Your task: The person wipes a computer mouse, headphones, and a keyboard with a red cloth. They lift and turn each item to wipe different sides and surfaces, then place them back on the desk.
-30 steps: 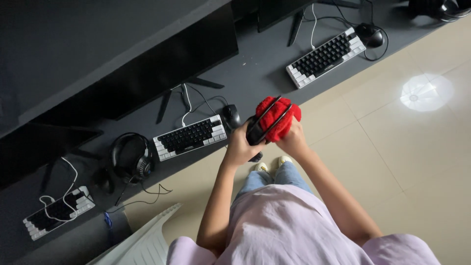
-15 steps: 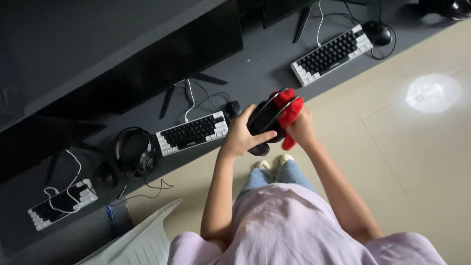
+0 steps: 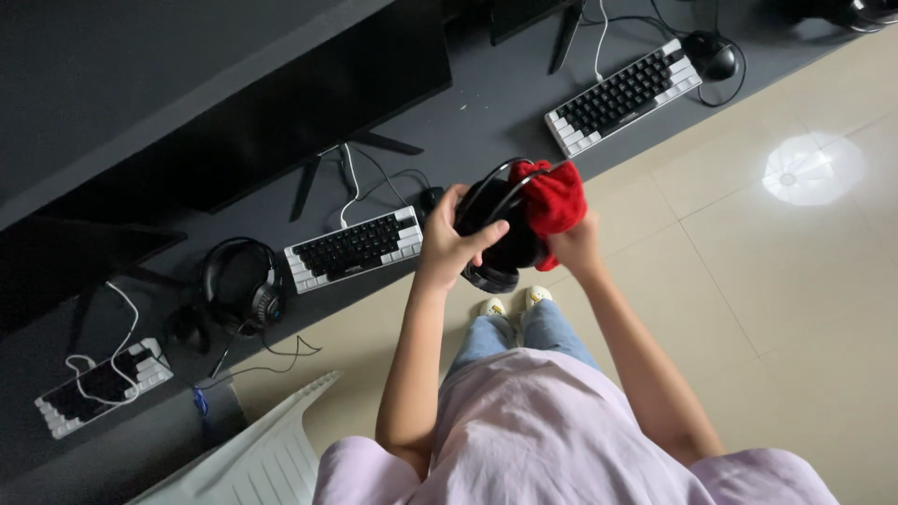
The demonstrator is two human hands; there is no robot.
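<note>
Left hand (image 3: 447, 245) grips black headset (image 3: 500, 229); right hand (image 3: 575, 245) presses red cloth (image 3: 554, 196) on earcup. Wiping underway; second headset (image 3: 238, 285) on desk (image 3: 486, 122) untouched.

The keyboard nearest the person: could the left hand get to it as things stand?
Probably not at once: the left hand is gripping the black headphones. Otherwise the keyboard lies close beside it on the desk, nothing between.

Three black-and-white keyboards (image 3: 354, 249), a second headset (image 3: 239, 285) and monitors (image 3: 281, 122) on the dark desk (image 3: 486, 122)
</note>
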